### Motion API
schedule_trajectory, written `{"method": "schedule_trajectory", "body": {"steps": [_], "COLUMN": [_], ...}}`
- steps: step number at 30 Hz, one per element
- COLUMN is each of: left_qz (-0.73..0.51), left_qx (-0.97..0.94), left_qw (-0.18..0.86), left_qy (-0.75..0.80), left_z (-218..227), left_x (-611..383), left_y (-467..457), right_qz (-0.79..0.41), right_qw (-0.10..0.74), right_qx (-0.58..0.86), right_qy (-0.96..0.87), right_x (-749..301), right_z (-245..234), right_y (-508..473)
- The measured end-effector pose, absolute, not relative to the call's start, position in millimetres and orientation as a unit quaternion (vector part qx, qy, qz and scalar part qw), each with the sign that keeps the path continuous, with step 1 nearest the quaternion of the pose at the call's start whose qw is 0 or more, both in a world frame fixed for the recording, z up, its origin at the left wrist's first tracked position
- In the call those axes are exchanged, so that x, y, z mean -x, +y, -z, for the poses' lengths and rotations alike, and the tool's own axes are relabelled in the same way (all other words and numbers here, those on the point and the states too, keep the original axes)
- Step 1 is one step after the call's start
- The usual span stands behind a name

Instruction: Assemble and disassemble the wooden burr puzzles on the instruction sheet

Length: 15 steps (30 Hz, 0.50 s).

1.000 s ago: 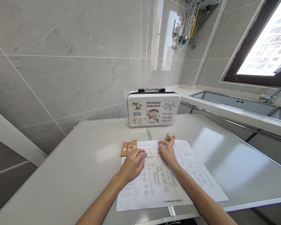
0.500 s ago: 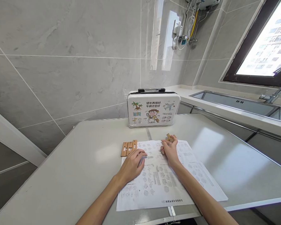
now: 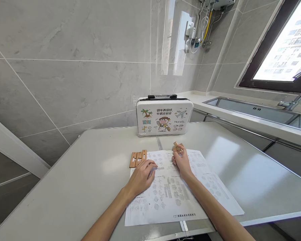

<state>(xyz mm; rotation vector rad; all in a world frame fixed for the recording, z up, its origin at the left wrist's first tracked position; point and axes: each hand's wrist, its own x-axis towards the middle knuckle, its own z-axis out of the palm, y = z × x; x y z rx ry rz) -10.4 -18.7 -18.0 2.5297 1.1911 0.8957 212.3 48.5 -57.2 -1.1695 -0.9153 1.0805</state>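
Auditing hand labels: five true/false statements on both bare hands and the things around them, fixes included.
1. The right hand touches a small angular brown wooden piece. True.
2. The left hand is the hand nearer three flat brown wooden plates with cut-outs. True.
3. The white rectangular printed case lies flat. False: it stands upright.
4. The large white printed paper sheet is under the case. False: it lies in front, apart.
5. The rectangular metal sink is right of the case. True.
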Motion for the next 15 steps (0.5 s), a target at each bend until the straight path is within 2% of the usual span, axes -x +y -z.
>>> {"method": "schedule_trajectory", "body": {"steps": [4, 8, 15], "left_qz": [-0.312, -0.341, -0.426], "left_qx": [-0.849, -0.817, -0.704], "left_qw": [0.098, 0.111, 0.215], "left_qy": [0.414, 0.451, 0.526], "left_z": [17, 17, 18], "left_x": [10, 9, 6], "left_y": [-19, -18, -17], "right_qz": [-0.490, -0.543, -0.664], "right_qw": [0.582, 0.564, 0.464], "right_qx": [0.510, 0.444, 0.305], "right_qy": [-0.401, -0.436, -0.500], "right_x": [-208, -203, -198], "right_z": [46, 34, 23], "right_y": [44, 39, 26]}}
